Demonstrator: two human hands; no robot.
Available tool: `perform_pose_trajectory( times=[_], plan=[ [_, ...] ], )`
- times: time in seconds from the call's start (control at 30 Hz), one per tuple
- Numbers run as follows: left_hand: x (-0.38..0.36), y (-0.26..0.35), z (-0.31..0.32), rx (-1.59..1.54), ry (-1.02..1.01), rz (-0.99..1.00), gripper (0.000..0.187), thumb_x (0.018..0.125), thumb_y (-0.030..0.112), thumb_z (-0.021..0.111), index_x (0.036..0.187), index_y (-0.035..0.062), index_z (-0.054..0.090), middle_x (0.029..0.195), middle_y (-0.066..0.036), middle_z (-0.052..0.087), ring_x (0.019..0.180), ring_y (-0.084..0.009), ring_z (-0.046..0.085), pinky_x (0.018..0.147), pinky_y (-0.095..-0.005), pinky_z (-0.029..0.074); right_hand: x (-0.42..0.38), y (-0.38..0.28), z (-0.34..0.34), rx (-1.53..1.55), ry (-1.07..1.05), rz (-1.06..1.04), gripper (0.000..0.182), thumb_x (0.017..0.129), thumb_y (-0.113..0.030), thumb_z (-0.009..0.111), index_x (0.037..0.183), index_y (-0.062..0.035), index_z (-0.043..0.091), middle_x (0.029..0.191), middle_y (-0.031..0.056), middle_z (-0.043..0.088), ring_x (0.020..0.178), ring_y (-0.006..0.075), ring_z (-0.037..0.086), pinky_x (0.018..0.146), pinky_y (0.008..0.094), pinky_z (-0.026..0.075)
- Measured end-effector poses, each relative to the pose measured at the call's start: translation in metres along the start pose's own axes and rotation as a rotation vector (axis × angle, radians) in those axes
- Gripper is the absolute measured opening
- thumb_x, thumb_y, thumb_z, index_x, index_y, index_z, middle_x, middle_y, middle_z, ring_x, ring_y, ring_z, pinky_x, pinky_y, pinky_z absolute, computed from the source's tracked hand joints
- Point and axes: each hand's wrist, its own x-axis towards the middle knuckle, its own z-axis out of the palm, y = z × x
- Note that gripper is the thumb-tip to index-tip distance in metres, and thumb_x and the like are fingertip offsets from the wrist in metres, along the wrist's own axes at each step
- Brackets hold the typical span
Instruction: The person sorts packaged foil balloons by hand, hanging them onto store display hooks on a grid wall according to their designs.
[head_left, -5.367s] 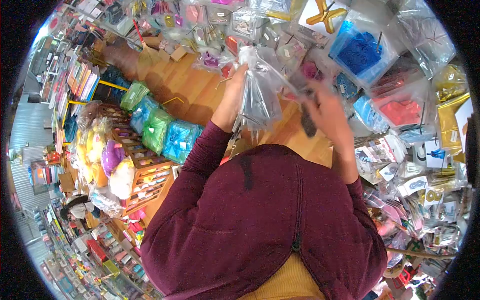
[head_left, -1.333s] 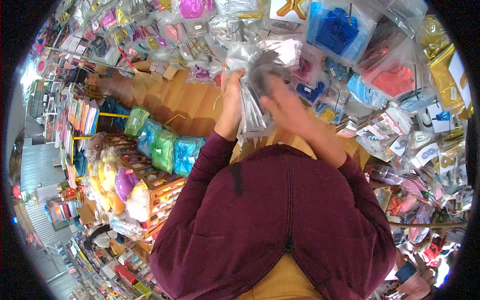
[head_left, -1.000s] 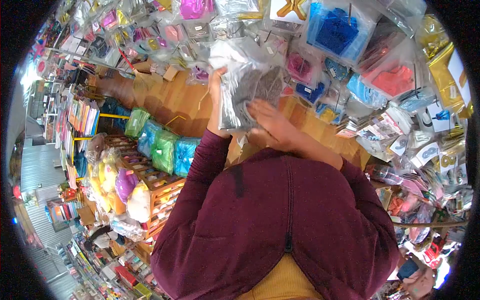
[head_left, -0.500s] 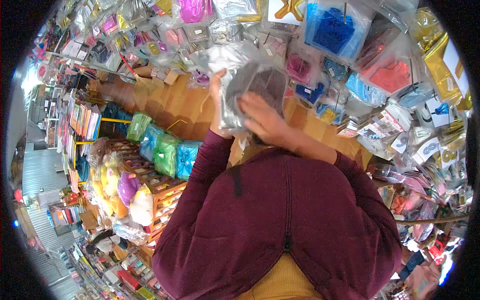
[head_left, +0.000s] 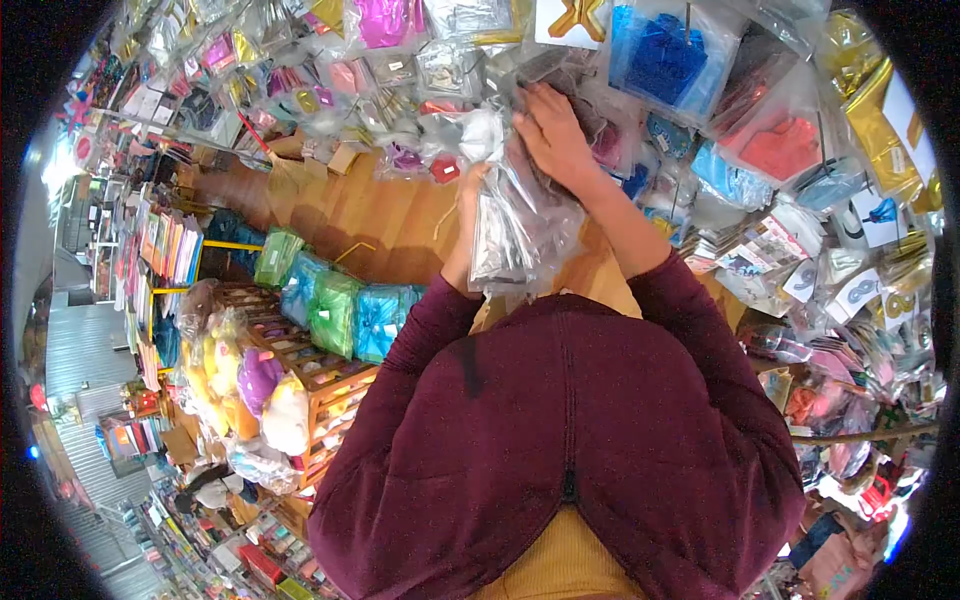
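Observation:
My left hand (head_left: 468,215) is closed on the left edge of a stack of clear plastic packets with silver contents (head_left: 505,235). The packets hang down in front of my chest. Higher up and to the right, my right hand (head_left: 553,130) lies with its fingers stretched out against dark grey plastic packets (head_left: 560,75) at the hanging display. A pink packet (head_left: 607,147) shows just right of that hand. Part of the dark packets is hidden behind my right hand.
Blue packets (head_left: 660,55) and red packets (head_left: 775,145) hang on metal hooks at the upper right. At the left, a wooden crate (head_left: 335,400) stands beside green and blue bundles (head_left: 333,310). A broom (head_left: 290,180) is near the wooden floor (head_left: 385,215).
My right hand has moved up and away from the held packets to the display. The dark packet has left the front of the silver stack, which now hangs lower and tilted.

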Motion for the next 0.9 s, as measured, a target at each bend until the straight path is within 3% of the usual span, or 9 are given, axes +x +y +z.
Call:
perform_pose_trajectory(
  times=[0.23, 0.27, 0.3, 0.43, 0.47, 0.53, 0.6, 0.77, 0.9],
  plan=[
    [-0.010, 0.010, 0.025, 0.411, 0.204, 0.234, 0.050, 0.086, 0.040, 0.032, 0.111, 0.0001, 0.048, 0.099, -0.014, 0.056, 0.089, -0.0238, 0.057, 0.075, -0.0387, 0.049, -0.047, -0.051, 0.006, 0.131, -0.087, -0.136, 0.042, 0.084, -0.019, 0.048, 0.118, 0.0040, 0.044, 0.127, 0.0223, 0.039, 0.121, 0.0350, 0.033, 0.101, 0.0411, 0.025],
    [-0.010, 0.017, 0.015, 0.174, -0.072, 0.246, 0.049, 0.087, 0.041, 0.032, 0.112, 0.0017, 0.048, 0.098, -0.013, 0.055, 0.087, -0.0233, 0.057, 0.074, -0.0363, 0.050, -0.057, -0.065, 0.006, 0.174, -0.205, -0.146, 0.044, 0.084, -0.020, 0.048, 0.120, 0.0041, 0.042, 0.129, 0.0220, 0.036, 0.122, 0.0338, 0.032, 0.102, 0.0408, 0.023],
    [-0.008, 0.018, 0.008, 0.177, -0.073, 0.252, 0.049, 0.087, 0.041, 0.032, 0.112, 0.0017, 0.048, 0.098, -0.013, 0.055, 0.087, -0.0233, 0.057, 0.074, -0.0363, 0.050, -0.060, -0.071, 0.007, 0.215, -0.316, -0.160, 0.046, 0.084, -0.020, 0.048, 0.122, 0.0043, 0.039, 0.131, 0.0217, 0.034, 0.124, 0.0327, 0.030, 0.103, 0.0405, 0.022],
    [-0.016, 0.012, 0.012, 0.689, 0.133, 0.306, 0.049, 0.087, 0.041, 0.032, 0.114, 0.0034, 0.047, 0.098, -0.012, 0.055, 0.088, -0.0228, 0.057, 0.075, -0.0359, 0.049, -0.067, -0.056, 0.019, 0.516, -0.472, 0.040, 0.046, 0.085, -0.026, 0.048, 0.126, -0.0057, 0.040, 0.133, 0.0169, 0.034, 0.124, 0.0307, 0.031, 0.104, 0.0405, 0.019],
    [-0.013, 0.010, 0.017, 0.817, 0.175, 0.315, 0.049, 0.087, 0.041, 0.032, 0.115, 0.0039, 0.046, 0.098, -0.012, 0.055, 0.088, -0.0227, 0.057, 0.076, -0.0357, 0.049, -0.060, -0.049, 0.017, 0.513, -0.463, 0.041, 0.046, 0.085, -0.026, 0.048, 0.126, -0.0057, 0.040, 0.133, 0.0169, 0.034, 0.124, 0.0307, 0.031, 0.104, 0.0405, 0.019],
    [0.001, -0.001, 0.024, -0.087, 0.026, 0.030, 0.046, 0.087, 0.036, 0.036, 0.119, 0.0042, 0.043, 0.105, -0.009, 0.054, 0.096, -0.0208, 0.055, 0.083, -0.0342, 0.046, -0.042, -0.033, 0.004, 0.282, -0.199, -0.016, 0.045, 0.084, -0.019, 0.047, 0.125, -0.0008, 0.039, 0.131, 0.0193, 0.036, 0.124, 0.0305, 0.030, 0.104, 0.0400, 0.019],
    [-0.011, -0.011, 0.074, 0.160, 0.057, 0.143, 0.044, 0.086, 0.033, 0.038, 0.118, 0.0033, 0.045, 0.104, -0.009, 0.055, 0.093, -0.0194, 0.057, 0.079, -0.0319, 0.048, -0.022, -0.022, 0.005, 0.243, -0.092, -0.054, 0.043, 0.084, -0.018, 0.047, 0.124, -0.0009, 0.041, 0.128, 0.0195, 0.038, 0.122, 0.0312, 0.033, 0.103, 0.0419, 0.019],
    [-0.012, -0.006, 0.017, 0.291, 0.155, -0.029, 0.042, 0.085, 0.032, 0.042, 0.113, 0.0013, 0.049, 0.101, -0.010, 0.057, 0.083, -0.0200, 0.060, 0.072, -0.0316, 0.051, 0.004, 0.033, 0.015, 0.177, 0.082, 0.061, 0.037, 0.087, -0.024, 0.045, 0.113, 0.0004, 0.050, 0.114, 0.0215, 0.050, 0.108, 0.0360, 0.044, 0.094, 0.0361, 0.032],
    [-0.028, 0.000, 0.010, 0.838, 0.135, 0.135, 0.037, 0.082, 0.026, 0.048, 0.109, 0.0004, 0.051, 0.105, -0.011, 0.055, 0.087, -0.0182, 0.058, 0.076, -0.0286, 0.048, -0.005, 0.082, 0.022, 0.406, 0.035, 0.688, 0.040, 0.086, -0.030, 0.043, 0.109, 0.0017, 0.053, 0.104, 0.0184, 0.057, 0.096, 0.0319, 0.053, 0.085, 0.0340, 0.040]
  ],
)
